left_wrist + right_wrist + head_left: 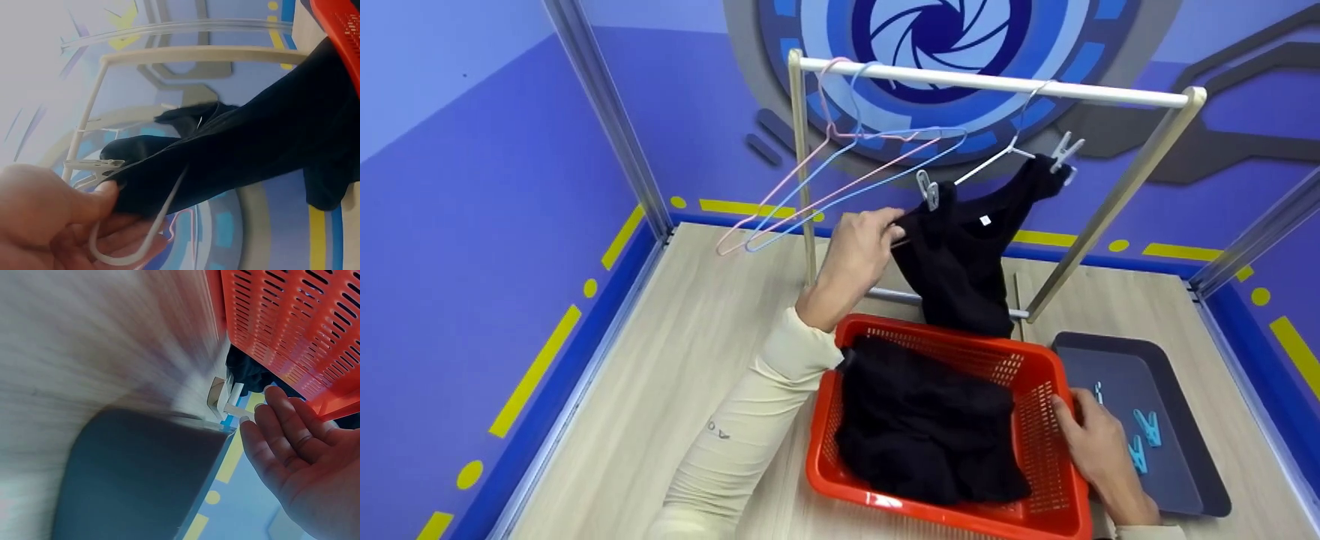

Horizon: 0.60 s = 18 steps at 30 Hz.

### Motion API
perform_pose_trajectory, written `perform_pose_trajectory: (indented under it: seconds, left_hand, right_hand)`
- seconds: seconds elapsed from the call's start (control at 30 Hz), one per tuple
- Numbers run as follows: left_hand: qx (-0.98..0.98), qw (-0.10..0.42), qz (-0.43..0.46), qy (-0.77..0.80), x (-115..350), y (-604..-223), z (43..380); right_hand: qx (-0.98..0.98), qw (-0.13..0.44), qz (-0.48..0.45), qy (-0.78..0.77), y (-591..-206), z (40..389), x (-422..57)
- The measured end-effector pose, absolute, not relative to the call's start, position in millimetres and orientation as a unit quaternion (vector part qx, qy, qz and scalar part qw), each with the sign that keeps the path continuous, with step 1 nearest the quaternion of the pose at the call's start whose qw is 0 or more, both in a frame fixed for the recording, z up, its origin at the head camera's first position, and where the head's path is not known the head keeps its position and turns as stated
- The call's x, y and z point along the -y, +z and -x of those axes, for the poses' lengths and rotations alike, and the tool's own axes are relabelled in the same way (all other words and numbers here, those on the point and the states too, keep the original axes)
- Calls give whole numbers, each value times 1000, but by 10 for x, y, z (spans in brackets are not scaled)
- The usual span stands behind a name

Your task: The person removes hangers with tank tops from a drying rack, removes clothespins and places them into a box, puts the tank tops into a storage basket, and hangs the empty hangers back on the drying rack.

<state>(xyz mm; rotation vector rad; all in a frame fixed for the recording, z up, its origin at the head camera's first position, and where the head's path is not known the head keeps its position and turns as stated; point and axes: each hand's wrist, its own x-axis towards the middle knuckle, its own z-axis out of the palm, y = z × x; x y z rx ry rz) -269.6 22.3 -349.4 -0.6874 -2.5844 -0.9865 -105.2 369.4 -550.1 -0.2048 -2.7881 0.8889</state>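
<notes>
A black top (967,240) with a small white label hangs from a white wire hanger (986,165) on the rack. A grey clothespin (928,190) is clipped at its left shoulder and another grey clothespin (1065,154) at its right. My left hand (861,247) pinches the top's left edge between thumb and fingers; in the left wrist view the looped hanger end (132,260) sticks out by the fingers. My right hand (1099,442) rests at the right rim of a red basket (1069,465), thumb at the rim, fingers (281,433) extended along the outside. Black cloth (930,427) fills much of the basket.
A pink hanger (772,191) and a blue hanger (802,206) hang at the left of the rack's white bar (930,75). Right of the basket lies a dark grey tray (1185,457) with several blue clothespins (1147,427). Patterned walls stand behind and at the sides.
</notes>
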Motion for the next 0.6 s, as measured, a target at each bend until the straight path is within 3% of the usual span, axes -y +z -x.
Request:
perform_pose_trajectory:
  seconds: [0.33,0.6]
  left_hand:
    - [878,284,197,-331,-200,-3613,2869]
    - [830,338,214,-389,-124,-3641,2917]
  right_hand:
    - [943,103,71,307,-5494,1050,-3684]
    - [942,108,75,310,-5520,1049,-3695]
